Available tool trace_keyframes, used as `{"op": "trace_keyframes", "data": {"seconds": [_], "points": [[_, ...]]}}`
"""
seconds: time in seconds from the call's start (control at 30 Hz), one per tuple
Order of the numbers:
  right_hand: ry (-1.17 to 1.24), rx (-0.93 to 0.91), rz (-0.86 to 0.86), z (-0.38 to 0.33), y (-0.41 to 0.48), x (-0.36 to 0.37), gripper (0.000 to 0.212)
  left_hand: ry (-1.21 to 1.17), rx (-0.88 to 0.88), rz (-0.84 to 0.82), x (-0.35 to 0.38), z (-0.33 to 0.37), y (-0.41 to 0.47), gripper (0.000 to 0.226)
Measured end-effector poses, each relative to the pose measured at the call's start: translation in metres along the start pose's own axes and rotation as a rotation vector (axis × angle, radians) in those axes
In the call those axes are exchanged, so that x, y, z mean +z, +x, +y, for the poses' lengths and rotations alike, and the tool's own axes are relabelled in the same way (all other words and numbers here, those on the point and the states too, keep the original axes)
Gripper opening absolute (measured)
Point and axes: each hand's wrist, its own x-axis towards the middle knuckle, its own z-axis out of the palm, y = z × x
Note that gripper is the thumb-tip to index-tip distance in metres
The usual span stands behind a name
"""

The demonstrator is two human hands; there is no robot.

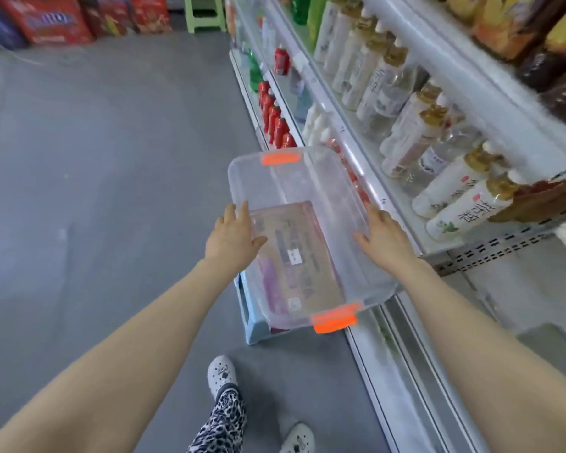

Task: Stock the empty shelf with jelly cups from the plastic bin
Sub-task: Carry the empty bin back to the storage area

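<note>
Head view: white store shelving (374, 178) lined with bottles runs along the right side, from near to far. Just left of it, a clear rectangular plastic bin (307, 181) with orange latches is held over a pale blue plastic stool (249, 322). The left hand (234, 237) and right hand (384, 238) each curl round one long rim, gripping it.

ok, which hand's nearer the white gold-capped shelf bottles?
Right. The right hand holds the clear plastic bin on its shelf side, beside the white gold-capped bottles; the left hand holds its opposite side.
</note>
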Motion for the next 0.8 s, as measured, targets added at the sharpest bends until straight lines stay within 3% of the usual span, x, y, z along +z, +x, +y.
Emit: {"op": "trace_keyframes", "data": {"seconds": [0.1,0.27,0.4,0.8], "points": [[0.059,0.101,-0.029,-0.010,0.029,0.014,0.067,-0.146,-0.026,-0.054,0.006,-0.016,0.017,0.092],[0.031,0.193,0.075,-0.040,0.052,0.021,0.036,-0.291,-0.118,-0.103,0.001,-0.054,0.033,0.095],[0.210,0.143,0.080,-0.097,0.065,0.023,0.036,-0.420,-0.161,-0.095,-0.026,-0.117,0.046,0.072],[0.497,-0.188,-0.099,-0.342,0.165,0.050,0.043,-0.711,-0.433,0.285,-0.130,-0.313,0.044,0.051]]}}
